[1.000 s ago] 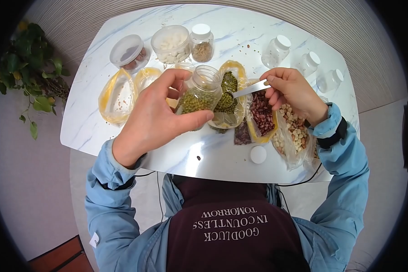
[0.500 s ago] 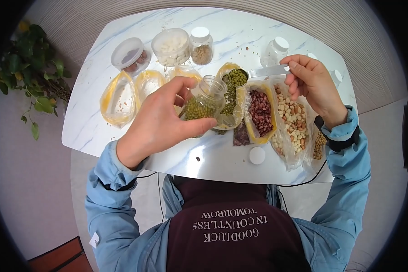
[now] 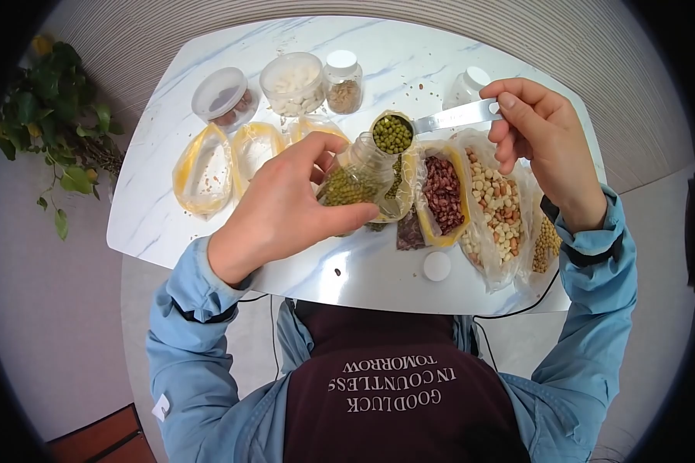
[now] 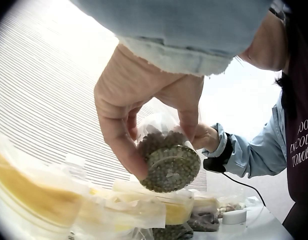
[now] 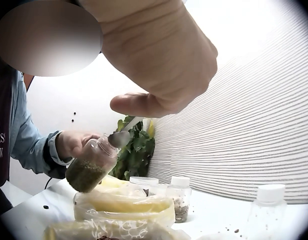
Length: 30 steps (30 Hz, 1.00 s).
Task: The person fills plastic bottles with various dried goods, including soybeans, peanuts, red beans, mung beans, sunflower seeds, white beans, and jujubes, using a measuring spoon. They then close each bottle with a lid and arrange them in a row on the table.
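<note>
In the head view my left hand [image 3: 286, 202] grips a clear jar [image 3: 355, 179] of green beans, tilted with its uncapped mouth toward the right. My right hand [image 3: 544, 139] pinches the handle end of a metal scoop [image 3: 455, 117], its bowl heaped with green beans [image 3: 392, 134] just above the jar's mouth. Below them lies an open yellow-rimmed bag [image 3: 411, 174] of green beans. From beneath, the left wrist view shows the jar's bean-covered base [image 4: 171, 169] between thumb and fingers. The right wrist view has the scoop's bowl [image 5: 119, 139] at the jar's mouth.
A bag of dark red beans [image 3: 443, 193], a bag of pale nuts [image 3: 498, 204] and a white cap [image 3: 437, 266] lie at the right. Behind stand two round tubs [image 3: 292, 85] and a capped jar [image 3: 343, 83]. Opened bags [image 3: 202, 171] are on the left.
The scoop has risen out of the green bean bag, filled, and moved left to the jar's mouth. My left hand has shifted slightly right, and the jar leans more.
</note>
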{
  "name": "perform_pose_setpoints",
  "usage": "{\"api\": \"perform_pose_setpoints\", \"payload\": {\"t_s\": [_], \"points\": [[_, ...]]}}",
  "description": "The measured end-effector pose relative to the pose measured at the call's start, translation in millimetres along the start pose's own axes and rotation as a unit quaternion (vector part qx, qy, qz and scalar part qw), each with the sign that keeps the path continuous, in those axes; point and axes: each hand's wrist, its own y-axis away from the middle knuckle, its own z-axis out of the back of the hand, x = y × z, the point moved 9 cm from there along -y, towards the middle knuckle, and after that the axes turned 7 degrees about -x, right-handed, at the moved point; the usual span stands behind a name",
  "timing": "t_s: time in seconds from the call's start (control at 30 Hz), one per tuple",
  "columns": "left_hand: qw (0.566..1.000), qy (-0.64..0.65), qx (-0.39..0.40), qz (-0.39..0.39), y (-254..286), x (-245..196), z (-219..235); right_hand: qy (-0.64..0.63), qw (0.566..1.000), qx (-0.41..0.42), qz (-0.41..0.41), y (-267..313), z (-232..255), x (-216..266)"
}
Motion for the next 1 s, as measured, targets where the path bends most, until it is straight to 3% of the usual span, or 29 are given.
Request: {"api": "perform_pose_setpoints", "payload": {"t_s": [0.17,0.27,0.37,0.47,0.6,0.83,0.93,1.0], "points": [[1.000,0.012,0.004,-0.004,-1.5,-0.7,-1.5,0.041,0.997,-0.014,0.068,8.8,-5.6,14.7],[1.000,0.015,0.007,0.003,-2.7,-0.3,-2.7,0.093,0.982,-0.044,0.156,22.0,-11.1,31.3],[0.999,0.037,-0.004,0.001,-3.8,2.2,-2.7,0.227,0.921,-0.076,0.306,45.2,-22.0,58.7],[0.998,0.054,-0.011,-0.001,-3.9,2.3,-2.1,0.373,0.787,-0.027,0.490,73.1,-43.9,79.5],[0.997,0.069,-0.015,-0.004,-4.5,1.0,-1.5,0.392,0.756,0.015,0.524,86.8,-53.9,84.5],[0.998,0.060,-0.029,-0.009,-3.0,1.9,3.5,0.415,0.738,-0.061,0.529,78.4,-40.7,79.8],[0.997,0.065,-0.035,-0.010,-1.5,3.7,6.4,0.361,0.799,-0.077,0.475,49.7,-37.3,56.3],[0.997,0.068,-0.032,-0.002,-0.1,4.6,8.5,0.372,0.806,-0.037,0.459,37.7,-45.4,33.3]]}}
